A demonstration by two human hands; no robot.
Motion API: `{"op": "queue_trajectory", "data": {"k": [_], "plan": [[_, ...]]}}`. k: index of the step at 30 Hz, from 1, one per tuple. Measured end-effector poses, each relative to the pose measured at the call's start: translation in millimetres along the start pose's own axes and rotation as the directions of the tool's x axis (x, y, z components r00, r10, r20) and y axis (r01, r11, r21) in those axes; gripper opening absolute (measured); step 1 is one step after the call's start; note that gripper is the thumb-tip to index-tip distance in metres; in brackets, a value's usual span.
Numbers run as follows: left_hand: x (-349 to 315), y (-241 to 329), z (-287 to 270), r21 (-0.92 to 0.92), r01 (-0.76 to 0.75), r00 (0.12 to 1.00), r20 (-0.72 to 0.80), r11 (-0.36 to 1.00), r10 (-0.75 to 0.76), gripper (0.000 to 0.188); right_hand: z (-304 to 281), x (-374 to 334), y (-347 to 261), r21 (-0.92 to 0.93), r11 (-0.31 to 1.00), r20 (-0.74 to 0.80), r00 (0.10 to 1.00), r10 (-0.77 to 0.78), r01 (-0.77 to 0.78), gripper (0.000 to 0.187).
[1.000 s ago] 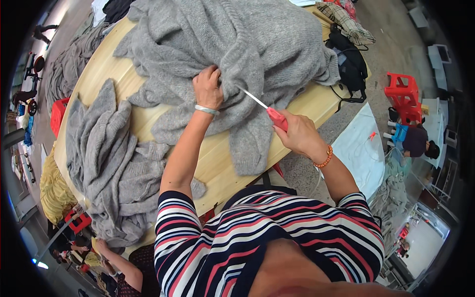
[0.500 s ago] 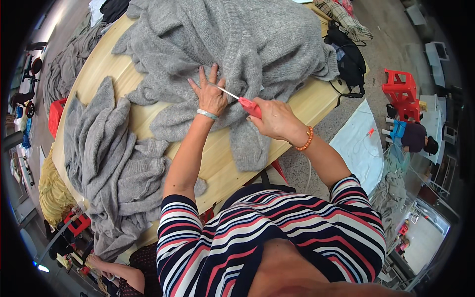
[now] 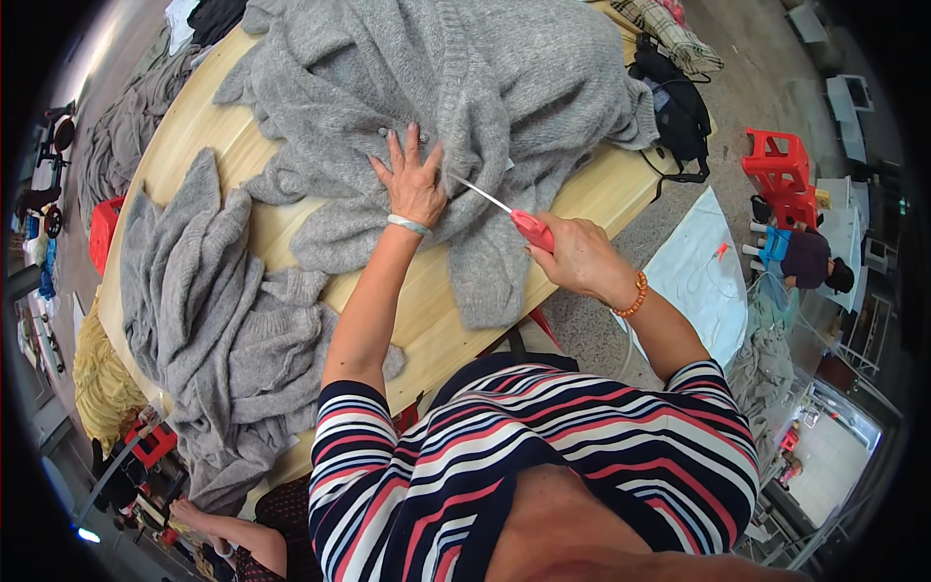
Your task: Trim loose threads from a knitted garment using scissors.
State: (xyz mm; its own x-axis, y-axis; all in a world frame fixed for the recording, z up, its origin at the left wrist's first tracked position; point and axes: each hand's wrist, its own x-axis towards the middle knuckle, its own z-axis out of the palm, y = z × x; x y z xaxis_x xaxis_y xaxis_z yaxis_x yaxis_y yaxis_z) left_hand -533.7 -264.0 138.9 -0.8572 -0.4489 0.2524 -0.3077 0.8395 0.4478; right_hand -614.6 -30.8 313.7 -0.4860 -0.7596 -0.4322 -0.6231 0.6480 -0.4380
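A large grey knitted garment [image 3: 543, 78] lies bunched over the far part of the wooden table. My left hand [image 3: 415, 190] rests flat on its knit, fingers spread. In my right hand [image 3: 587, 257] is a red-handled tool [image 3: 531, 231] with a long thin metal shaft. The shaft points up and left, its end at the knit just right of my left hand; whether it touches or enters the knit I cannot tell, nor the shape of its tip. Small dark round bits [image 3: 390, 133] show near my left fingertips.
More grey knitwear [image 3: 228, 330] lies heaped at the table's left. A black bag [image 3: 676, 107] sits at the right edge. Red stools [image 3: 776, 160] and a white sheet [image 3: 693, 281] are beyond, right. A co-worker's forearm [image 3: 233, 538] shows at lower left.
My right hand has drawn back to the right and toward me with the tool, so the shaft's end is now clear of my left hand. My left hand stays nearly in place.
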Motion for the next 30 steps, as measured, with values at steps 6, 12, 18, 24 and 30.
{"op": "queue_trajectory", "data": {"k": [6,12,18,24,30], "plan": [[-9,4,-6,0.184,-0.123,0.991,0.083,0.975,0.110,0.046,3,1,5,-0.074,0.996,-0.030,0.998,0.054,-0.056,0.032],[17,-23,-23,-0.068,-0.115,0.993,-0.011,0.991,0.115,0.045,4,-6,11,0.018,0.999,-0.008,0.999,-0.037,0.037,0.031],[47,-11,-33,-0.074,-0.061,0.995,0.072,0.995,0.066,0.037,9,0,12,0.106,0.994,-0.112,0.994,-0.002,0.014,0.030],[16,-29,-21,-0.173,0.193,0.974,0.154,0.966,-0.167,0.007,5,-12,7,0.027,0.999,0.068,0.998,-0.019,0.017,0.032],[-61,-18,-45,-0.511,0.288,0.936,0.328,0.810,-0.126,0.024,9,-7,29,0.224,0.970,0.008,0.996,-0.094,0.090,0.033]]}}
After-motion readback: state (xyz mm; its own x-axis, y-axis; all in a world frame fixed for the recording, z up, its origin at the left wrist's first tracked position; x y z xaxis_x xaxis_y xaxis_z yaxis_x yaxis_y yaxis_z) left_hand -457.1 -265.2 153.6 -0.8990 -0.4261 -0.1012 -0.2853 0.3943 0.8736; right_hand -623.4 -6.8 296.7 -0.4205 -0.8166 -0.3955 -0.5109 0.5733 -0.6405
